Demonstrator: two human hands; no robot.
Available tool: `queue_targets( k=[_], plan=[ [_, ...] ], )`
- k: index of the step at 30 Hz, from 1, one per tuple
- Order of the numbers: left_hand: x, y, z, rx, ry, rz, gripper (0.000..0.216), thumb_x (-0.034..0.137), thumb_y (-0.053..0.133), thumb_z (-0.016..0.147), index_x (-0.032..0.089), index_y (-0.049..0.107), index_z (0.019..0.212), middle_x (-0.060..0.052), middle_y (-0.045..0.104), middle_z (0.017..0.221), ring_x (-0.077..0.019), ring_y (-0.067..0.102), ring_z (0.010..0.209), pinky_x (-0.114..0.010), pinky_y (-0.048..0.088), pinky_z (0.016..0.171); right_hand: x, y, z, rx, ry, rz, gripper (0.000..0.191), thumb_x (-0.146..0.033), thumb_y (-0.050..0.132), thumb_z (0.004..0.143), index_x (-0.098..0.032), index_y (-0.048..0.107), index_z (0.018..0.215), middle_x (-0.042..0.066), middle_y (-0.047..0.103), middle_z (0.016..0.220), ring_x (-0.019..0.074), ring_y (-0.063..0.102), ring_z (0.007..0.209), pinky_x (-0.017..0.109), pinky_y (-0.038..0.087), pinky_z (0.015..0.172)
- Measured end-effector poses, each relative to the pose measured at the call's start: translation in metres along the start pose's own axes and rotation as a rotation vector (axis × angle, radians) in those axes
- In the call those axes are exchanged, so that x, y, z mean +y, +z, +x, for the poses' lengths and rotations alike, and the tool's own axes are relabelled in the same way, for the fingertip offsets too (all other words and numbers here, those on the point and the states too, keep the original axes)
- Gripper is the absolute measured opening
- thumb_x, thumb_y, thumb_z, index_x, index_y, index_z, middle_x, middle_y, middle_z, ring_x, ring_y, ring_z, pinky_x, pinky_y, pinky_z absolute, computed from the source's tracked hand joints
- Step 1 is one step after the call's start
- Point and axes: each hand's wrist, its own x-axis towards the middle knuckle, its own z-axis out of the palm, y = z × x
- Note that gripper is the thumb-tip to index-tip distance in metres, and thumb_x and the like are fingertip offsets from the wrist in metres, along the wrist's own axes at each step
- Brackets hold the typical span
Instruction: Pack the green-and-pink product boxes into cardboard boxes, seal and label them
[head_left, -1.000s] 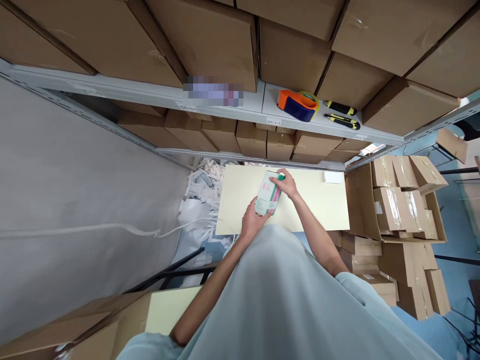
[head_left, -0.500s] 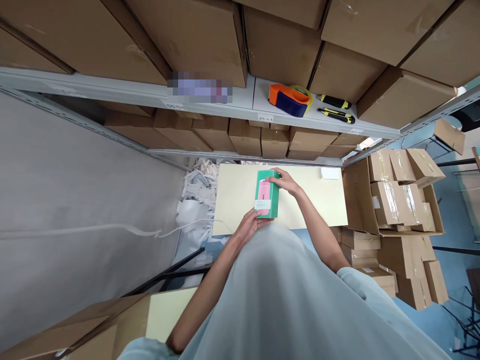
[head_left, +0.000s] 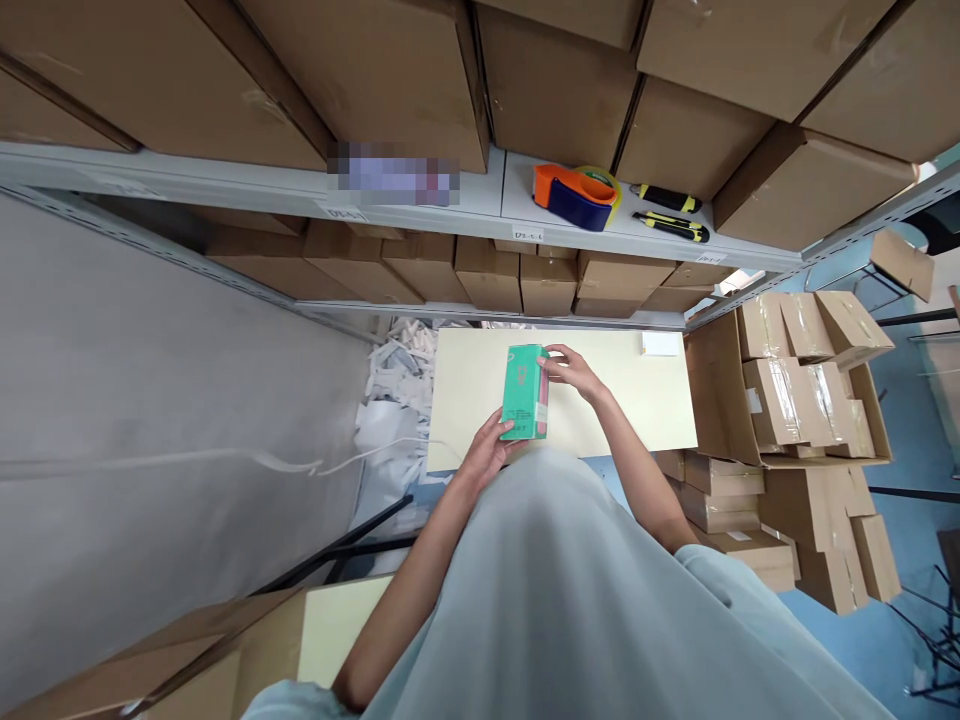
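Observation:
A green product box [head_left: 523, 390] is held up over the pale table, a plain green side with a small pink mark towards me and its pink panel turned to the right. My left hand [head_left: 487, 448] grips its lower left corner, thumb on the front and fingers underneath. At the upper right edge, my right hand [head_left: 570, 371] has its fingertips closed on the box. Some fingers of both hands are hidden behind it.
The pale table [head_left: 622, 400] carries a small white box [head_left: 659, 344]. Above, a grey shelf holds cartons, an orange and blue tape dispenser [head_left: 576, 196] and yellow-black box cutters [head_left: 670, 227]. A large open carton [head_left: 720, 390] of taped boxes stands right; white scrap [head_left: 397, 385] lies left.
The green box has been turned about its long axis, so the pink panel now faces right and a green side shows. Both hands keep hold of it.

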Motion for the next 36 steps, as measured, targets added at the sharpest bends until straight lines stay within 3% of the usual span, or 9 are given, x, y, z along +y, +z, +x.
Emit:
queue_targets(
  k=[3, 9, 16, 20, 23, 28, 31, 36],
  plan=[
    [-0.001, -0.001, 0.001, -0.026, -0.027, -0.076, 0.052, 0.039, 0.079, 0.085, 0.017, 0.072, 0.131, -0.012, 0.081, 0.126, -0.0292, 0.08, 0.109, -0.04, 0.068, 0.092, -0.005, -0.003, -0.004, -0.063, 0.032, 0.108, 0.073, -0.065, 0.094, 0.073, -0.029, 0.067, 0.13, 0.001, 0.08, 0.103, 0.0211, 0.076, 0.096, 0.037, 0.065, 0.089],
    [-0.001, -0.007, 0.002, -0.047, -0.103, -0.12, 0.046, 0.04, 0.075, 0.085, 0.016, 0.075, 0.124, -0.016, 0.082, 0.124, -0.0326, 0.079, 0.114, -0.042, 0.069, 0.092, -0.008, 0.009, -0.008, -0.029, 0.028, 0.135, 0.064, -0.069, 0.09, 0.078, -0.03, 0.067, 0.124, 0.002, 0.08, 0.11, 0.0219, 0.076, 0.104, 0.033, 0.064, 0.087],
    [0.005, 0.0, -0.005, -0.062, 0.032, -0.01, 0.08, 0.03, 0.093, 0.069, 0.027, 0.066, 0.144, -0.011, 0.078, 0.135, -0.0265, 0.079, 0.11, -0.035, 0.065, 0.086, -0.014, 0.016, -0.015, -0.005, -0.164, -0.026, 0.074, -0.065, 0.096, 0.065, -0.029, 0.064, 0.121, 0.005, 0.074, 0.117, 0.0249, 0.072, 0.106, 0.038, 0.064, 0.094],
    [0.005, 0.001, 0.0, 0.085, 0.048, -0.151, 0.065, 0.044, 0.083, 0.079, 0.023, 0.069, 0.139, -0.012, 0.08, 0.126, -0.0287, 0.078, 0.112, -0.038, 0.064, 0.089, -0.027, 0.024, -0.042, -0.027, -0.323, -0.196, 0.061, -0.059, 0.091, 0.076, -0.03, 0.066, 0.123, 0.007, 0.069, 0.13, 0.0262, 0.071, 0.115, 0.044, 0.062, 0.106],
    [0.004, -0.004, 0.008, 0.216, 0.043, -0.277, 0.05, 0.049, 0.073, 0.086, 0.02, 0.072, 0.126, -0.009, 0.081, 0.106, -0.0276, 0.078, 0.1, -0.037, 0.064, 0.087, -0.033, 0.042, -0.077, -0.037, -0.502, -0.406, 0.046, -0.047, 0.083, 0.089, -0.033, 0.069, 0.131, 0.011, 0.061, 0.149, 0.0305, 0.064, 0.14, 0.047, 0.055, 0.12],
    [0.002, -0.023, 0.013, 0.27, 0.02, -0.382, 0.042, 0.056, 0.068, 0.09, 0.017, 0.074, 0.105, -0.008, 0.079, 0.089, -0.0258, 0.075, 0.081, -0.032, 0.058, 0.071, -0.02, 0.074, -0.122, -0.162, -0.737, -0.736, 0.045, -0.038, 0.08, 0.097, -0.034, 0.069, 0.14, 0.012, 0.041, 0.178, 0.0335, 0.042, 0.166, 0.055, 0.045, 0.131],
    [0.0, -0.038, 0.01, 0.323, -0.035, -0.447, 0.046, 0.056, 0.065, 0.094, 0.013, 0.075, 0.105, -0.01, 0.077, 0.084, -0.0246, 0.073, 0.074, -0.031, 0.056, 0.067, -0.004, 0.089, -0.123, -0.135, -0.834, -0.823, 0.043, -0.036, 0.08, 0.099, -0.029, 0.069, 0.14, 0.014, 0.033, 0.183, 0.0355, 0.033, 0.171, 0.06, 0.043, 0.132],
    [0.0, -0.068, 0.003, 0.447, -0.1, -0.58, 0.044, 0.048, 0.062, 0.103, 0.01, 0.074, 0.12, -0.016, 0.079, 0.107, -0.0258, 0.078, 0.097, -0.032, 0.062, 0.088, 0.002, 0.106, -0.085, -0.051, -0.749, -0.873, 0.048, -0.043, 0.079, 0.1, -0.027, 0.067, 0.144, 0.016, 0.033, 0.183, 0.0349, 0.031, 0.172, 0.059, 0.043, 0.132]
  ],
)
